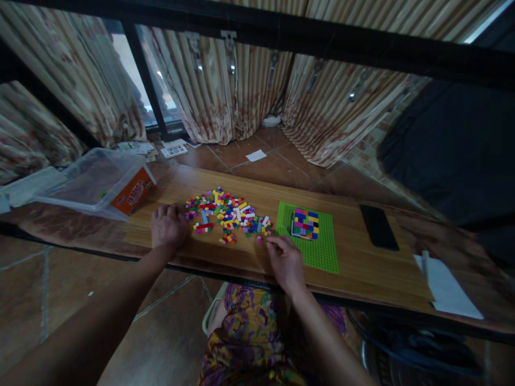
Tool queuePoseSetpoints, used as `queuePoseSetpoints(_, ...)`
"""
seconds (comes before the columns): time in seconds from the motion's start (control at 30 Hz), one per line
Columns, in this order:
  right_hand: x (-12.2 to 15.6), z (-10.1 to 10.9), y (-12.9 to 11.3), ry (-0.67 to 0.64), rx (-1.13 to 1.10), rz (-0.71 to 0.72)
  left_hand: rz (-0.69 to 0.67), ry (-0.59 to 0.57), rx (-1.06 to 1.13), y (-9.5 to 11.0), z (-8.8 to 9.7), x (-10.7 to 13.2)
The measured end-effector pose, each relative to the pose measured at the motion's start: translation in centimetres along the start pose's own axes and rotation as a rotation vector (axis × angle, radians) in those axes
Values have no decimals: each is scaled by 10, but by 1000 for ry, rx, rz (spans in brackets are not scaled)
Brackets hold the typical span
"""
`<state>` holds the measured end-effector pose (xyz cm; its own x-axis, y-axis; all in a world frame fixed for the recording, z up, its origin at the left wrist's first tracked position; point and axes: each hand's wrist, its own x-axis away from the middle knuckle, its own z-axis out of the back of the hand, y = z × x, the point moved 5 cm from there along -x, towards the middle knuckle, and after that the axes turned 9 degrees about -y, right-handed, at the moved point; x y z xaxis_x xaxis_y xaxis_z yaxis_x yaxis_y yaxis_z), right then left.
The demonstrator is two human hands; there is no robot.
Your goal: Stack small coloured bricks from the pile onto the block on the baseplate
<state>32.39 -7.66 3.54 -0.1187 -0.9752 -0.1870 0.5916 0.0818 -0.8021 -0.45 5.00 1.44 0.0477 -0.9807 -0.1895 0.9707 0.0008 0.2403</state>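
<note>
A heap of small coloured bricks (228, 213) lies spread on the wooden table (362, 268). To its right sits a green baseplate (322, 252) with a block of multicoloured bricks (304, 223) built on its upper part. My left hand (168, 226) rests flat on the table just left of the heap, fingers stretched out. My right hand (285, 260) lies at the heap's right edge, beside the baseplate's left side, with its fingertips pinched down at a small brick (260, 239).
A clear plastic tub (96, 182) with an orange label lies on its side at the table's left end. A black phone (379, 227) lies right of the baseplate, white paper with a pen (444, 284) at the far right. Curtains and a black frame stand behind.
</note>
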Motion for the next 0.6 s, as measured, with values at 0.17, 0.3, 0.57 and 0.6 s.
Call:
queuePoseSetpoints(0.17, -16, -33, -23, -115, 252, 131, -4, 8, -23, 1, 1, 0)
queuePoseSetpoints(0.3, -22, -47, -27, -127, 428, 93, -11, 2, -34, 0, 1, 0)
queuePoseSetpoints(0.57, -20, -54, -28, -64, 557, 44, -15, 12, -18, 3, 5, 2)
queuePoseSetpoints(0.6, -20, -54, -29, -57, 554, 57, -11, 9, -16, 3, 5, 2)
